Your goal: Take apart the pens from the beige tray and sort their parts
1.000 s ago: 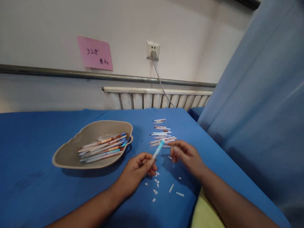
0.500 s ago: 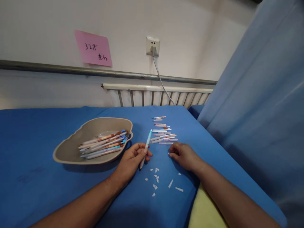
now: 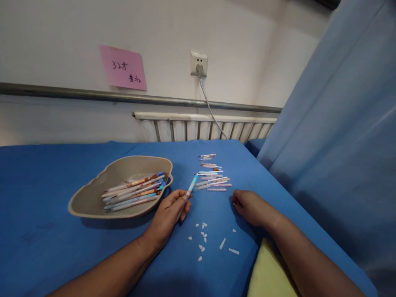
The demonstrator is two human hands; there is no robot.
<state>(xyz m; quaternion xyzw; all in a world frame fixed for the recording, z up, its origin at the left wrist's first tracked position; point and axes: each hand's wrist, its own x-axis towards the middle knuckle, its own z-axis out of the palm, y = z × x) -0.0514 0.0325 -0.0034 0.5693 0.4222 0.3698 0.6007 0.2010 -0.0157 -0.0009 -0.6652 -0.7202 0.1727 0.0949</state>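
Note:
My left hand point(image 3: 170, 212) is closed round a pen point(image 3: 192, 184) with a light blue end, tilted up and away to the right. The pen's lower part lies behind my fingers. To the right, my right hand point(image 3: 252, 207) rests low over the blue cloth with its fingers curled together; what they hold, if anything, is hidden. Beyond both hands lie several pen parts and refills point(image 3: 213, 181) in a loose column. Small white plastic pieces point(image 3: 202, 235) are scattered nearer me, with two longer white tapered pieces point(image 3: 222, 243) beside them.
A beige basin point(image 3: 82, 208) on the left holds several pens point(image 3: 133, 194). Blue cloth point(image 3: 46, 177) covers the surface. Something yellow point(image 3: 270, 272) lies under my right forearm. A blue curtain point(image 3: 334, 136) hangs at right; a plugged cable point(image 3: 208, 99) runs down the wall behind.
My right hand has moved right, away from the pen parts, and its fingers have curled in more. My left hand has shifted slightly left with the pen, which now leans further right.

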